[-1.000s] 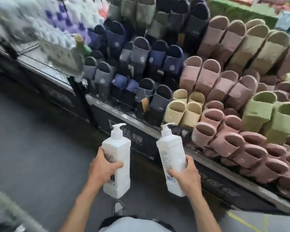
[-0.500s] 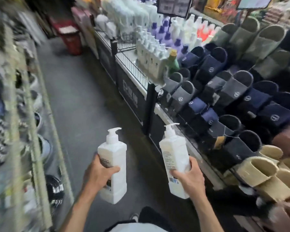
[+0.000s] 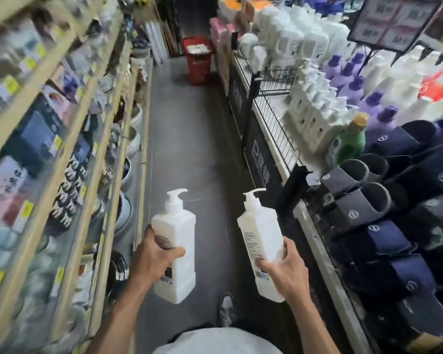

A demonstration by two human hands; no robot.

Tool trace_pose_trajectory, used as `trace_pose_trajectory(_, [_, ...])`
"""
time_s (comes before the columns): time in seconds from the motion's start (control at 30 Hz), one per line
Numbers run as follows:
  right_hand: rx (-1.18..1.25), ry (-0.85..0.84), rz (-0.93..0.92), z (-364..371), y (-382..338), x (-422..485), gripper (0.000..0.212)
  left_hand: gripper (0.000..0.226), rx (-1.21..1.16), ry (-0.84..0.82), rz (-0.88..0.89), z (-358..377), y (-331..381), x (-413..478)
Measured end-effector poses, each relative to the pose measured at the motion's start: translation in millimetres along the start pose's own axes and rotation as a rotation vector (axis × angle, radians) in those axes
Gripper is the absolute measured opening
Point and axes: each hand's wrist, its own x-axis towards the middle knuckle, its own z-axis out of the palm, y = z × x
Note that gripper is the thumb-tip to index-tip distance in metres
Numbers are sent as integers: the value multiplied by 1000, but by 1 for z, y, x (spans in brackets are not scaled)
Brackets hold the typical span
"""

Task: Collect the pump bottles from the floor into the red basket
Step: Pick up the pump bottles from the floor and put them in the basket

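- Shop aisle floor (image 3: 184,139) reaches the red basket (image 3: 197,65), well ahead, its contents blurred.
- Left hand (image 3: 154,261) grips left pump bottle (image 3: 177,238); right hand (image 3: 285,273) grips right pump bottle (image 3: 260,231).
- Label print unreadable.

So the left white square plastic pump bottle (image 3: 175,241) is standing upright, sticking up out of the fingers (image 3: 175,251) of the left hand (image 3: 151,261). The right white square plastic pump bottle (image 3: 261,236) is leaning slightly left above the fingers (image 3: 264,264) of the right hand (image 3: 285,273). The red plastic basket (image 3: 198,66) is sitting way beyond both, holding white stuff.
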Motion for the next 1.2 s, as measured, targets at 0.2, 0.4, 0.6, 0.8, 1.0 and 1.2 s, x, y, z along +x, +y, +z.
trace_pose_trajectory(0.2, [-12, -75, -45, 10, -41, 68, 77, 82, -54, 57, -39, 3, 23, 44])
trace_pose_trajectory(0.4, [-5, -124, -73, 33, -93, 130, 75, 75, -81, 138, -122, -5, 36, 93])
trace_pose_trajectory(0.6, [-33, -141, -133, 66, -155, 200, 72, 73, -132, 145, -120, -28, 54, 182])
trace_pose_trajectory(0.8, [16, -97, -132, 96, -218, 258, 77, 81, -179, 85, -97, -55, 90, 265])
trace_pose_trajectory(1.0, [88, -58, -99, 118, -262, 316, 80, 80, -144, 62, -48, -80, 117, 340])
trace_pose_trajectory(1.2, [46, -57, -130, 134, -299, 385, 72, 79, -141, 75, -67, -86, 147, 412])
